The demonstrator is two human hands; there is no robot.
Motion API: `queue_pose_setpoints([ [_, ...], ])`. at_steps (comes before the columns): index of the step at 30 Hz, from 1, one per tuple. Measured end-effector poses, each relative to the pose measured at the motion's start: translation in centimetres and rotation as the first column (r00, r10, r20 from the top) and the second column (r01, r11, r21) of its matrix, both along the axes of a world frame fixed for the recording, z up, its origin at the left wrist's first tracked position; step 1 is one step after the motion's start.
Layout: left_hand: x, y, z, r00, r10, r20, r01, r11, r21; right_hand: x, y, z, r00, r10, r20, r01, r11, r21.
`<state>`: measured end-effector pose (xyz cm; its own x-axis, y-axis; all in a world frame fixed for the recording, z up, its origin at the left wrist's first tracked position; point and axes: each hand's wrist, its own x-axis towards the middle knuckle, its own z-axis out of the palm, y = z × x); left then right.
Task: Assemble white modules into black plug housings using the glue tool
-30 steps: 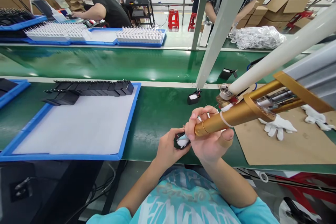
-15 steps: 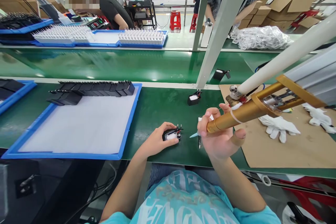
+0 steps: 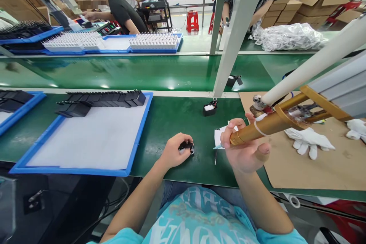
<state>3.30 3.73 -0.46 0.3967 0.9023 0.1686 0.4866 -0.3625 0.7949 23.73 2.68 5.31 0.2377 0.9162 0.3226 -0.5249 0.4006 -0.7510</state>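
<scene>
My left hand rests low over the green bench, fingers curled around a small black housing with a pale part showing at its lower edge. Most of the housing is hidden by the hand. My right hand grips the gold barrel of a dispensing gun, thumb spread away from it. The gun's thin pale blue tip points left towards the housing, apart from it. Behind the left hand stands another black housing with a white inside.
A blue-rimmed tray at the left holds a row of black housings. White paper lies beneath the gun's tip. White gloves lie on cardboard at the right. A metal post rises behind; co-workers sit across the bench.
The left-hand fingers have closed further over the housing and turned it, so its white inside and pins no longer show. My right hand and the gun have shifted slightly right.
</scene>
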Motion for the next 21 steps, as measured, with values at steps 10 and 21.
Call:
queue_pose_setpoints([
  [10,-1.3,-1.9,1.7,0.935,-0.086,-0.345,0.169,0.961,0.219,0.4,0.1,-0.3,1.000,-0.025,0.017,0.025,1.000,0.006],
  [21,0.8,-3.2,-1.0,0.971,0.208,-0.118,-0.156,0.924,0.348,0.6,0.2,-0.6,1.000,-0.017,0.021,0.017,1.000,0.009],
])
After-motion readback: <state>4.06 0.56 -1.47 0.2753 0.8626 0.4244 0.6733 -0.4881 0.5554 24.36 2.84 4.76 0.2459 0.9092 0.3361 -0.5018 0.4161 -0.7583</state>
